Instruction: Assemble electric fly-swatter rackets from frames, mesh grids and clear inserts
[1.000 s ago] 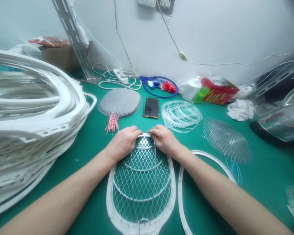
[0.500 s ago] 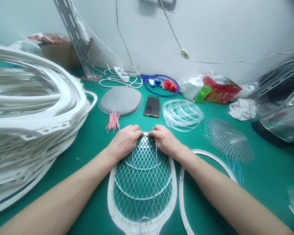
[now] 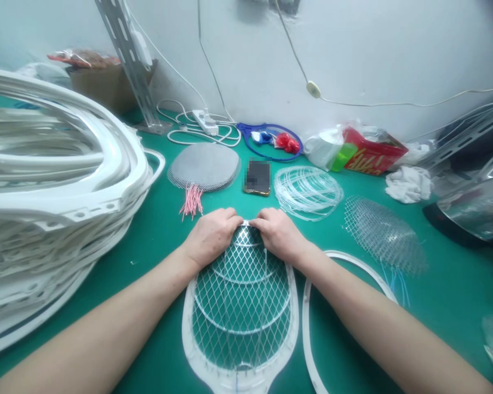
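Note:
A white racket-shaped frame [image 3: 293, 317] with diamond wire mesh [image 3: 242, 295] across it lies on the green table in front of me. It looks like the head of a mosquito swatter. My left hand [image 3: 213, 232] is closed on the left of its far rim, fingers pressed down on the edge. On the right of the same rim, my right hand [image 3: 280, 234] grips in a mirrored way. The two thumbs and fingertips almost meet at the top middle. Under my right forearm lies a second, bare white frame [image 3: 308, 328].
White frames [image 3: 107, 158] are piled high at the left. Behind my hands lie grey mesh sheets [image 3: 205, 164] with pink wires [image 3: 192, 201], a phone [image 3: 257, 176], clear plastic rings [image 3: 308, 191] and loose mesh [image 3: 384, 232] with blue wires. A power strip [image 3: 205, 122] sits near the wall.
Both hands keep their hold on the far rim. The whole view has shifted slightly, with things appearing a little further right; nothing else visibly differs.

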A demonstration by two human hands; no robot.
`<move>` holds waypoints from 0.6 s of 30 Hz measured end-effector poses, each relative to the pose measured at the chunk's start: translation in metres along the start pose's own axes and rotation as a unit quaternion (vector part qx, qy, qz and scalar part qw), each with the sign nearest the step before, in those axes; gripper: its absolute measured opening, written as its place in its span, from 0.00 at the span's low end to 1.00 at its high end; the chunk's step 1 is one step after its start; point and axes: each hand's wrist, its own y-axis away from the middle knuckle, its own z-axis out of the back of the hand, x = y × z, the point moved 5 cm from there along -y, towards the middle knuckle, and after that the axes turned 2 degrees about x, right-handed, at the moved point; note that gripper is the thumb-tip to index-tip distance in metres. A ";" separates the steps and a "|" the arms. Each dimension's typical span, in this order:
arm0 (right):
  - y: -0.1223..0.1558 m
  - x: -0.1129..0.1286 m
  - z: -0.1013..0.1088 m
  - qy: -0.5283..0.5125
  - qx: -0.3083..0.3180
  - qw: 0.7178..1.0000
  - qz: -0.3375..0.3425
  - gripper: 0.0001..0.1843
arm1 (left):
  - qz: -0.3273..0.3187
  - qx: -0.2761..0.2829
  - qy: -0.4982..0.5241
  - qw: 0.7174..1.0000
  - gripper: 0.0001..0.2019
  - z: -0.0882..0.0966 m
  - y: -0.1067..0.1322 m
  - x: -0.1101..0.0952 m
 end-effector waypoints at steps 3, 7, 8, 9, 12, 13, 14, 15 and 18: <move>0.000 -0.002 -0.004 -0.021 0.001 1.000 -0.005 0.16 | 0.000 0.010 0.000 1.000 0.11 0.000 -0.001 0.000; 0.000 -0.003 -0.006 -0.060 -0.011 0.998 0.006 0.15 | -0.008 0.029 0.006 1.000 0.12 0.001 -0.002 0.001; 0.001 -0.003 -0.006 -0.072 -0.015 0.997 0.009 0.16 | -0.013 0.032 0.008 0.999 0.12 0.000 -0.002 0.000; 0.001 -0.004 -0.007 -0.085 -0.020 0.996 0.008 0.16 | -0.016 0.034 0.010 0.999 0.12 0.000 -0.002 0.000; 0.003 -0.007 -0.008 -0.118 -0.039 0.992 -0.016 0.16 | -0.009 0.022 0.010 1.000 0.12 0.000 -0.001 0.000; 0.003 -0.008 -0.008 -0.124 -0.046 0.991 -0.024 0.16 | -0.005 0.017 0.012 1.000 0.12 0.000 -0.001 0.000; 0.004 -0.008 -0.008 -0.127 -0.052 0.990 -0.028 0.16 | -0.003 0.013 0.014 1.000 0.12 0.001 -0.001 0.000; 0.004 -0.008 -0.008 -0.128 -0.055 0.990 -0.027 0.16 | -0.004 0.012 0.017 1.000 0.12 0.001 -0.001 0.000; 0.005 -0.005 -0.006 -0.115 -0.058 0.992 -0.003 0.16 | -0.012 0.016 0.031 0.999 0.11 0.001 -0.002 0.000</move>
